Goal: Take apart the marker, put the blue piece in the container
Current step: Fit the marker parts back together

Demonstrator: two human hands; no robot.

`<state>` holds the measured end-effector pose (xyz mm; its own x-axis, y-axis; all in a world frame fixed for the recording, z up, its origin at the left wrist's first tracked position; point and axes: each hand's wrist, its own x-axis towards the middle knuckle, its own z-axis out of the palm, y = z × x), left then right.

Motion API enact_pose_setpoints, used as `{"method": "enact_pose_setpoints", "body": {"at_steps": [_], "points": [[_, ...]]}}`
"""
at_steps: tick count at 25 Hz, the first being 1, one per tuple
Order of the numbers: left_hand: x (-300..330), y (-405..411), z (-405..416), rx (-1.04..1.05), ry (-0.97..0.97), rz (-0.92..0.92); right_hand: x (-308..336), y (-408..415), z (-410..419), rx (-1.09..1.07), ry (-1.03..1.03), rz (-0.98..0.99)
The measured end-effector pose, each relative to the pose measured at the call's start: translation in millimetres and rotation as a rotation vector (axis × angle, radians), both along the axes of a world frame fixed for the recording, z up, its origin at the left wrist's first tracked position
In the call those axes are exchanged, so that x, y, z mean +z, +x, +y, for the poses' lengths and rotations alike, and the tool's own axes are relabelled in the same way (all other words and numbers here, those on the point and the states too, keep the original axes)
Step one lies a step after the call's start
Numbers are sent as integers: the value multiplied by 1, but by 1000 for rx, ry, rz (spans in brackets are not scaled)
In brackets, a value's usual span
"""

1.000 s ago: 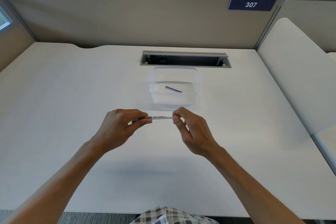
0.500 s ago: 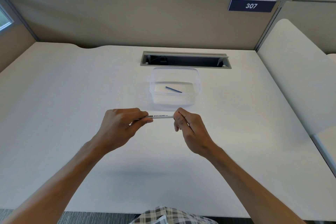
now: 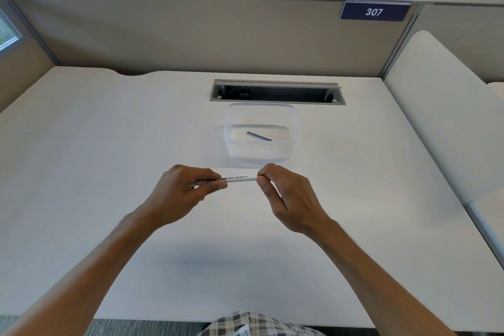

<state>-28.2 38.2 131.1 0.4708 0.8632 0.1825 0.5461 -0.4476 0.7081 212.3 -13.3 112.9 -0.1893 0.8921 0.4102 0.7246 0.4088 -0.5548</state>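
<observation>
I hold a thin white whiteboard marker (image 3: 240, 178) level above the desk, with black print along its barrel. My left hand (image 3: 188, 190) grips its left end, which is hidden in my fingers. My right hand (image 3: 286, 194) pinches the right end between thumb and fingertips. Just beyond the marker stands a clear plastic container (image 3: 293, 128). A thin blue piece (image 3: 259, 136) lies slanted on its bottom.
The white desk (image 3: 109, 158) has an open grey cable slot (image 3: 276, 91) right behind the container. Beige partition walls (image 3: 191, 36) close off the back and left. A white panel (image 3: 436, 106) rises on the right.
Both hands stay on the marker at nearly the same spot. My right fingers have shifted a little on the marker's right end.
</observation>
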Motion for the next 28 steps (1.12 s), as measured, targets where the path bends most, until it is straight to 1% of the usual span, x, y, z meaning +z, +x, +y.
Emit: {"method": "enact_pose_setpoints", "body": {"at_steps": [3,6,8,11,12,14,18,24,26,28], "points": [[0,0,-1,1,-4,-13,0,-1,-1,20,-79,63],[0,2,-3,26,75,12,-1,-3,-1,47,-221,239],[3,4,-4,31,169,38,0,-6,-1,46,-297,355],[7,6,-4,11,427,150,1,-9,2,41,-424,533],[8,6,-3,5,481,186,1,-9,3,41,-448,569],[10,6,-3,3,497,209,2,-8,5,33,-440,573],[11,8,0,-13,426,233,1,-9,5,-10,-381,540],[11,8,-1,-44,365,244,-1,-11,5,3,-369,554],[10,8,-2,-55,361,251,-2,-10,3,3,-349,493],[11,7,-2,-63,373,270,-3,-8,1,-25,-307,368]]}}
